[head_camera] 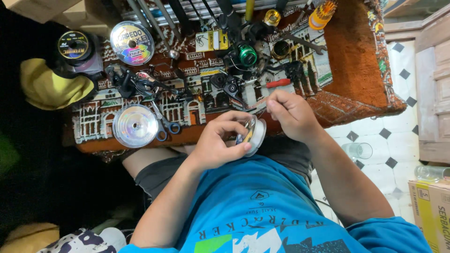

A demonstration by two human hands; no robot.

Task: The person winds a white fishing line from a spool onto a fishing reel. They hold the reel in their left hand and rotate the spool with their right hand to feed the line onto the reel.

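My left hand (219, 140) grips a small clear spool of fishing line (253, 135), held on edge over my lap. Just to its right, my right hand (290, 114) has its fingertips pinched together near the spool's top; a thin line between them is too fine to make out. In front of both hands lies a patterned rug (356, 56) covered with tackle: a black fishing reel with a green spool (243, 55) and a red-handled tool (277, 83).
On the rug's left part lie a large clear line spool (135, 125), blue-handled scissors (165, 122), a shiny holographic spool (132, 43) and a dark spool (74, 46). Fishing rods (187, 11) run along the far edge. A drinking glass (358, 150) and a cardboard box (431, 213) stand on the tiled floor to the right.
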